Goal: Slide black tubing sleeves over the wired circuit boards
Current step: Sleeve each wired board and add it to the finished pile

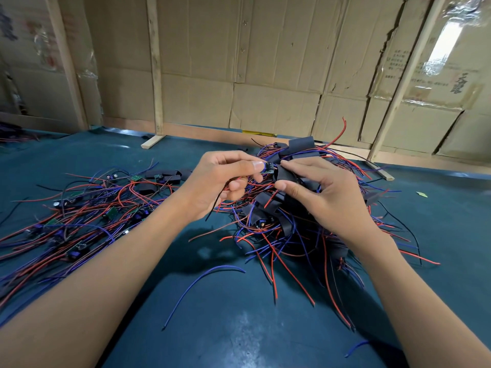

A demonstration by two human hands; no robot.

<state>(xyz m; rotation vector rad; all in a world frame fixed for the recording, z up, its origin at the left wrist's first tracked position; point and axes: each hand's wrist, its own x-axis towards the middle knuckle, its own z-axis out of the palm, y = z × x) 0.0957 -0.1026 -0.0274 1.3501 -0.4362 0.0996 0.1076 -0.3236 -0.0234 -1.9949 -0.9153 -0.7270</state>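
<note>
Nearby, wire heaps (79,216) (tangled); cardboard wall (265,62)

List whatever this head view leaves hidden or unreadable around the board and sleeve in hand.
- Circuit board: mostly covered by the left hand; only one end shows.
- Black sleeve: its opening is hidden by the right hand; whether the board has entered cannot be told.
- Sleeved pile: partly behind the right hand.
- Carton print: too small and blurred.
</note>
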